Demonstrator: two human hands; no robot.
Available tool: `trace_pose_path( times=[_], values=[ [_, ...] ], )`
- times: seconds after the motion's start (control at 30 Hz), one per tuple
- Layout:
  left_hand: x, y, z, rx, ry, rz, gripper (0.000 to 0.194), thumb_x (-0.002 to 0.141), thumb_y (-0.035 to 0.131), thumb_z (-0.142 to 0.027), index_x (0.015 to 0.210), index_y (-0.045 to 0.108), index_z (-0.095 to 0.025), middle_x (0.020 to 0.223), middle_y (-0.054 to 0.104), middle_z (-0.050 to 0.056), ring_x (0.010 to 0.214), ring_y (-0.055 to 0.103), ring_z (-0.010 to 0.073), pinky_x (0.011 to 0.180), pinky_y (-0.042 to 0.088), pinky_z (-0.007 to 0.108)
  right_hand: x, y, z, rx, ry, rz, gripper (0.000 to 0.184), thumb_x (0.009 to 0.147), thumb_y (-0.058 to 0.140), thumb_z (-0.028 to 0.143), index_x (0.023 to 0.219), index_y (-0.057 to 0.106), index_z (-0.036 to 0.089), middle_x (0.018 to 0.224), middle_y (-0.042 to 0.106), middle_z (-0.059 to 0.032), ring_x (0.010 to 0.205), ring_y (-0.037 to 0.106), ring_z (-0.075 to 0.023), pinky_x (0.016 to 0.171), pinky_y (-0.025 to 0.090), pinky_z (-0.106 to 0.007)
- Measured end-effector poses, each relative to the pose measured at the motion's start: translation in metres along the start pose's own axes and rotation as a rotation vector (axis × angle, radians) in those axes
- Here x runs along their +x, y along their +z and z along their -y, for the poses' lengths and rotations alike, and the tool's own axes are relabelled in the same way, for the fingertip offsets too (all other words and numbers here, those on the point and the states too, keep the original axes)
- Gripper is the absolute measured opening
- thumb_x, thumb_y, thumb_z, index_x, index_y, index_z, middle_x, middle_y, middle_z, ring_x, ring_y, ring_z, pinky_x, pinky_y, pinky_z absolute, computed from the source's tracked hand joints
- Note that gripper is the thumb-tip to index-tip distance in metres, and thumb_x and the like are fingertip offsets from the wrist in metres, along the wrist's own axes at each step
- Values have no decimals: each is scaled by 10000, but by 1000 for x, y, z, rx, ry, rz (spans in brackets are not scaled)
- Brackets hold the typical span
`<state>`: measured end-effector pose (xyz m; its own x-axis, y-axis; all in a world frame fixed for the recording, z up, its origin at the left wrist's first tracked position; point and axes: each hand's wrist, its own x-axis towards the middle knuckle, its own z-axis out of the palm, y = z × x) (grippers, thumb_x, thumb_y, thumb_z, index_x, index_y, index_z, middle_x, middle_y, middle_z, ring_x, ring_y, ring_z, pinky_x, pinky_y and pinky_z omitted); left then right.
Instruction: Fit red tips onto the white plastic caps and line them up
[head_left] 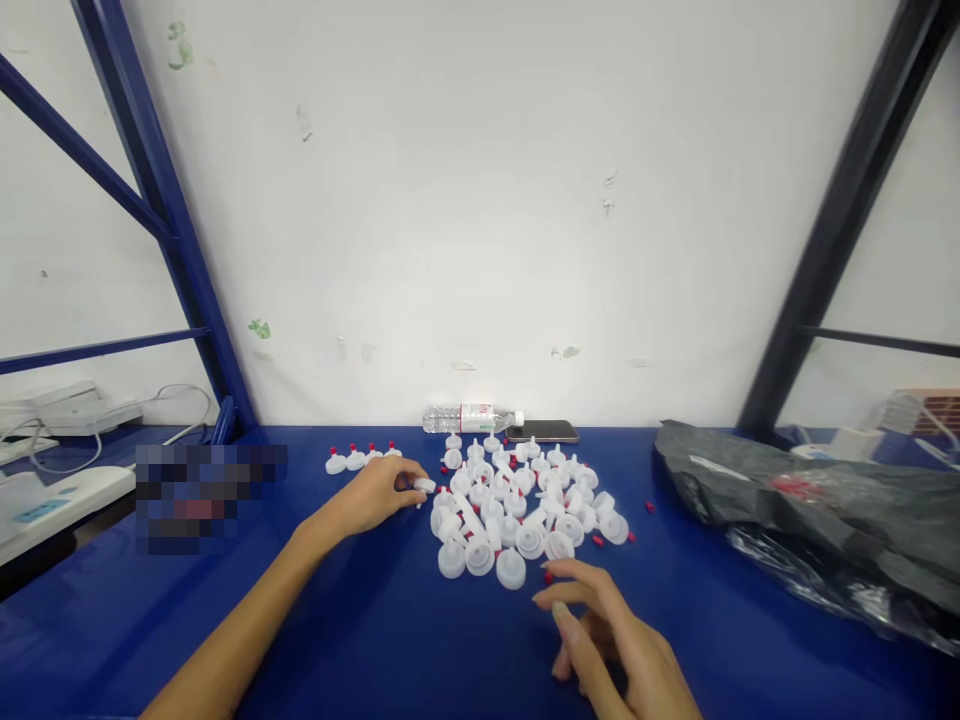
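Note:
My left hand (381, 494) is closed on a white plastic nozzle cap (425, 485), pinched between thumb and fingers at the left side of the pile. That pile of white nozzle caps (511, 568) is spread over the middle of the blue table, some upright, others tipped over. In front of the pile, my right hand (611, 640) is open, thumb and fingers apart. A small red tip (548, 577) lies by its index fingertip; I cannot tell whether they touch. Behind my left hand stands a short row of white caps fitted with red tips (335, 460).
A clear water bottle (457, 418) lies against the wall, with a phone (551, 432) beside it. Loose red tips (649, 507) are scattered right of the pile. A dark plastic bag (810, 510) covers the right side. A power strip (67, 505) sits at far left.

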<state>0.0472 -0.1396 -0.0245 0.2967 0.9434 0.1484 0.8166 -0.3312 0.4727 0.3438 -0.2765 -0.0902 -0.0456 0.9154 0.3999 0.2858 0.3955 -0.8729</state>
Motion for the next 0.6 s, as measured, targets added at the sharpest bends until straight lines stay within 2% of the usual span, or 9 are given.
trace_pose_path(
  times=[0.1,0.17,0.23,0.3,0.4,0.43,0.5,0.6],
  values=[
    [-7,-8,-5,15,-25,-61,289,852,602,-432,868,784,-207,868,783,61,805,687,235,733,472,304,2,-5,-3,-40,-28,90,312,1009,516,463,1225,620,263,772,714,-8,568,692,-136,575,584,-203],
    [-21,-14,-21,-6,-63,-128,329,876,574,-473,870,771,-209,867,780,61,784,682,230,707,466,302,2,-6,-5,-47,-42,117,311,994,553,422,1256,600,260,891,745,-36,568,692,-131,554,587,-204],
    [-38,-12,-45,-160,-157,-176,361,854,600,-526,847,754,-199,766,755,49,691,663,212,606,447,279,2,-4,-8,-46,-58,117,371,956,618,385,1307,574,272,1050,750,-61,563,686,-120,526,587,-204],
    [-57,0,-72,-394,-193,-62,398,850,600,-555,840,745,-184,722,742,54,656,662,202,540,433,254,2,-2,-11,-56,-73,121,478,907,684,342,1365,550,299,1148,738,-66,569,687,-114,525,591,-204],
    [-79,30,-109,-611,-163,194,423,844,615,-566,905,763,-174,854,776,80,640,661,183,494,424,239,3,-2,-13,-74,-92,156,589,849,747,300,1402,547,333,1183,737,-58,579,694,-118,534,597,-204],
    [-83,41,-118,-642,-162,216,416,831,629,-558,876,773,-171,808,769,72,600,636,164,540,454,249,3,-3,-12,-79,-101,171,586,839,760,298,1390,566,336,1145,749,-49,577,693,-121,533,596,-202],
    [-89,58,-131,-609,-159,207,357,821,644,-516,843,792,-192,832,770,63,727,666,190,664,495,269,3,-5,-10,-89,-133,195,494,835,773,309,1310,640,334,1028,767,-24,585,690,-127,537,589,-191],
    [-90,65,-133,-534,-122,114,285,804,664,-476,793,795,-223,867,769,40,841,664,212,725,481,270,2,-8,-7,-105,-188,181,282,853,765,353,1131,737,316,935,771,-6,591,685,-127,543,575,-175]
  ],
)
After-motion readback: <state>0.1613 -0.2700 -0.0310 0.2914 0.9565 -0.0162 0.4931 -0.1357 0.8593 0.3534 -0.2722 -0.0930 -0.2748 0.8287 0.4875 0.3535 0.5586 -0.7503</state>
